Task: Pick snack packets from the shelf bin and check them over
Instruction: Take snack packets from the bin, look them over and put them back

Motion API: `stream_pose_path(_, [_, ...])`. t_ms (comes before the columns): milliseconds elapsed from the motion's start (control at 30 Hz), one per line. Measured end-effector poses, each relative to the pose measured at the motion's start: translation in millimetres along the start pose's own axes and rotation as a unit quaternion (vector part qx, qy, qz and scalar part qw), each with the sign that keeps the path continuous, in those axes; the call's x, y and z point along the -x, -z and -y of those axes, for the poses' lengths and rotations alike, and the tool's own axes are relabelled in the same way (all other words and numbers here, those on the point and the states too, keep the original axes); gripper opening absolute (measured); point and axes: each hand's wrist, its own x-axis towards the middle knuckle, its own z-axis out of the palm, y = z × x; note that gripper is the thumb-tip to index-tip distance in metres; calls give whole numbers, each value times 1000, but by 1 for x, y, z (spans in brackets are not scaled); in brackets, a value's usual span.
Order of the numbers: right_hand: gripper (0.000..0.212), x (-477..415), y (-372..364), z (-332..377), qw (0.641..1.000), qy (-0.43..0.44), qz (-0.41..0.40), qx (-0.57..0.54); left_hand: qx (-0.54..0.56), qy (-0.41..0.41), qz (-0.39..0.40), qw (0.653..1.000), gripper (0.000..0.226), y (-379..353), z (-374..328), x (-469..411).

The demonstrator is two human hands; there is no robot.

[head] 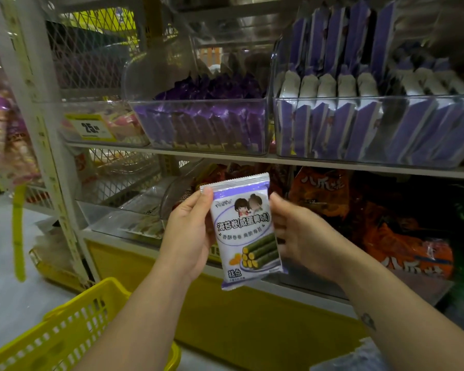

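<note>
Packet (245, 231): flat, white with lavender bands, crimped silver top seal, two cartoon figures, dark Chinese lettering, picture of green seaweed rolls with yellow filling. Held upright, front toward camera, in air before lower shelf (332, 163), below clear bin (373, 98) of matching packets. Left grip (188, 236) closed on packet's left edge, thumb on top-left corner, fingers behind. Right grip (298, 231) at right edge, blurred; cannot tell whether holding or just touching. Yellow basket (65, 330) lower left.
</note>
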Motion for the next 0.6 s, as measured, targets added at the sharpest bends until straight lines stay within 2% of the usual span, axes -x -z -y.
stream_pose_path(100, [46, 6, 2, -2, 994, -72, 76, 22, 15, 29, -17, 999, 30, 5, -4, -1])
stream_pose_path(200, [41, 9, 3, -3, 992, -95, 84, -6, 3, 78, -6, 997, 31, 9, -7, -2])
stream_pose_path(333, [31, 9, 1, -1, 992, -92, 64, -57, -42, 174, 111, 978, 41, 21, -10, 0])
stream_pose_path(433, [33, 8, 2, 0, 992, -90, 36, -83, -32, 219, 196, 955, 41, 27, -8, 2])
stream_pose_path(600, [42, 6, 7, -1, 991, -96, 24, -88, -5, 229, 235, 945, 53, 30, -3, -1])
